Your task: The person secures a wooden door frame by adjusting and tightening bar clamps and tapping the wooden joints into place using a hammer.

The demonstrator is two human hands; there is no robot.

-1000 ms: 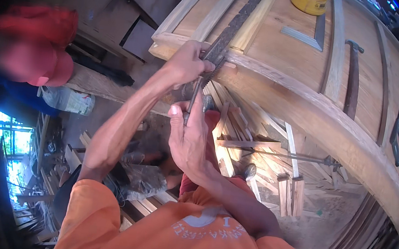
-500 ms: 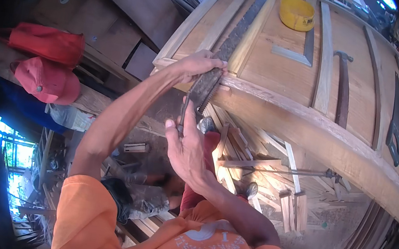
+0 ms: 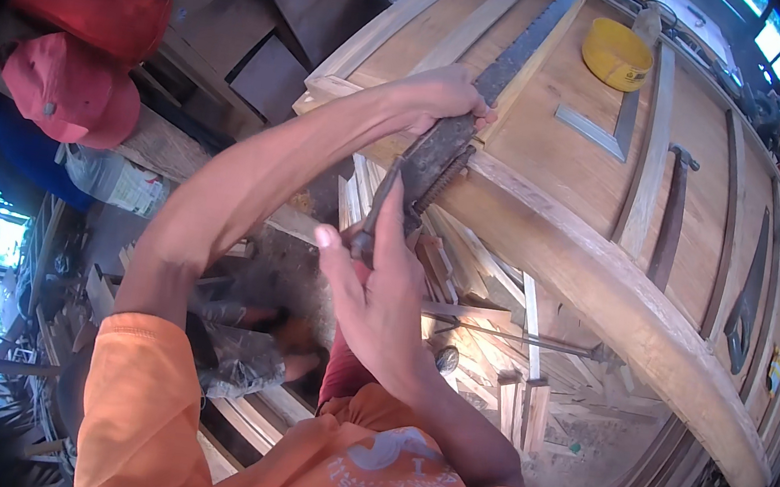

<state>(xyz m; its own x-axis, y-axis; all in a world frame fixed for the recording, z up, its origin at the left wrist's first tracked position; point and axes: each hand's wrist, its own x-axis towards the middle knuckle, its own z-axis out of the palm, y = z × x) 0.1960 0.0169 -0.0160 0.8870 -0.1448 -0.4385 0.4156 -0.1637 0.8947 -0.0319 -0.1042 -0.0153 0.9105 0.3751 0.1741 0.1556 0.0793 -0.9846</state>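
A dark, worn hand saw (image 3: 438, 156) slants across the near edge of a wooden panel (image 3: 573, 204). My left hand (image 3: 450, 99) is closed around its blade at that edge, its thumb close to a pale wooden strip. Beyond this hand, a long toothed blade (image 3: 529, 45) runs up over the panel; the grip hides whether it is the same piece. Lower down, my right hand (image 3: 388, 293) is wrapped at the handle end, index finger stretched along the saw and thumb at the left. Its other fingers are hidden.
On the panel lie a yellow tub (image 3: 617, 57), a metal square (image 3: 592, 132), a hammer (image 3: 672, 217) and another hand saw (image 3: 748, 291). Wood offcuts (image 3: 484, 354) litter the floor below. To the left are a pink cap (image 3: 70, 93) and a red bag (image 3: 95, 13).
The view has shifted and turned. Both hands and the saw appear farther right along the panel edge, with the left hand nearer the pale strip. Both grips look unchanged.
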